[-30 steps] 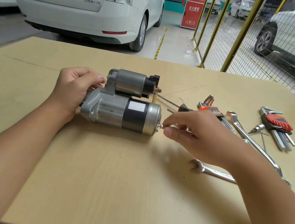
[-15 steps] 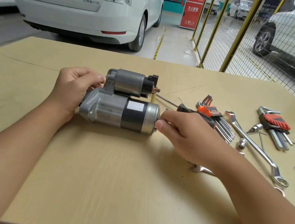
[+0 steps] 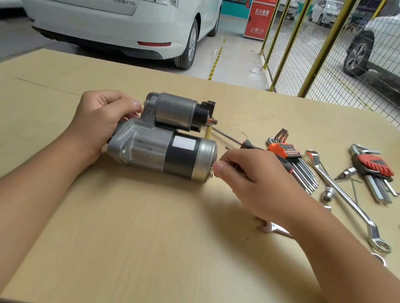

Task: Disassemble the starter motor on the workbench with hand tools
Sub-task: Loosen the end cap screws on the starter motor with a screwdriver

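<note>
The starter motor (image 3: pixel 163 150) lies on its side on the wooden workbench (image 3: pixel 154 247), solenoid on the far side and silver end cap to the right. My left hand (image 3: pixel 100 119) grips its aluminium nose housing at the left end. My right hand (image 3: pixel 248 181) is at the end cap, thumb and fingers pinching a small through bolt (image 3: pixel 211 173) that sticks out of the cap's lower edge. The fingertips hide most of the bolt.
Right of the motor lie a screwdriver (image 3: pixel 248 145), an orange hex key set (image 3: pixel 286 150), a red hex key set (image 3: pixel 374 165), a ring spanner (image 3: pixel 346 197), a socket (image 3: pixel 328 194) and an open-end spanner (image 3: pixel 273 229) partly under my right wrist. A white car (image 3: pixel 112 3) and yellow mesh fencing (image 3: pixel 311 43) stand beyond the bench.
My right hand went from the bolt to press against the end cap, then drew back a little, and pinches the bolt at the cap's lower edge. Left hand and motor stayed put.
</note>
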